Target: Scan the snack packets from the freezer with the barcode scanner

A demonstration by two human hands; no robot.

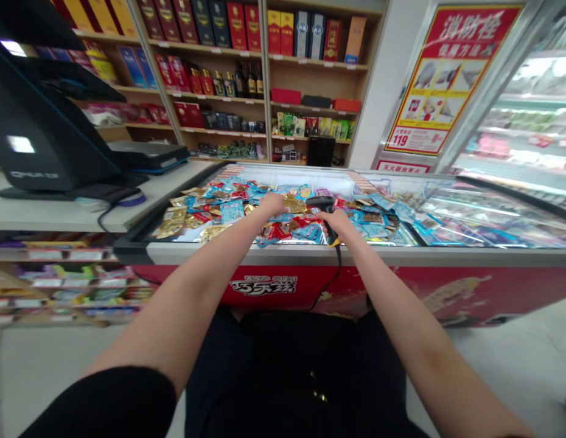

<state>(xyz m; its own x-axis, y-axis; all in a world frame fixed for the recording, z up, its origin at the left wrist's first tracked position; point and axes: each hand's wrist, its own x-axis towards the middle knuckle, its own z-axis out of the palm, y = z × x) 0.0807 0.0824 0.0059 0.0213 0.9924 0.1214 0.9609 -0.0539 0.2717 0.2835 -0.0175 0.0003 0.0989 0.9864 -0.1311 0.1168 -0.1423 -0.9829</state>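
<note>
1. Handheld barcode scanner (319,202), black, sits in the right hand (338,222), its head tilted forward over the pile, close to the other hand's fingers.
2. Those right fingers wrap closed around the scanner's handle, gripping it firmly.
3. Left hand (272,205) lies palm down on the heap, just beside the scanner, its fingers bunched against foil snack packets (232,212). Whether they pinch one packet or only press on the heap cannot be told from this view.
4. Blue, gold and red snack packets spread loosely on both sides of the fingers, filling the chest freezer (283,254) below them.
5. Coiled black cord (338,261) drops from the scanner, just past the right fingers, and over the freezer's front rim.
6. Beyond the fingertips, wooden shelves (313,79) hold boxed liquor and bottles. Farther left of the hands stands a black checkout terminal (41,121) on a white counter (59,213); farther right, a red poster (447,79) and a lit display fridge (529,121).
</note>
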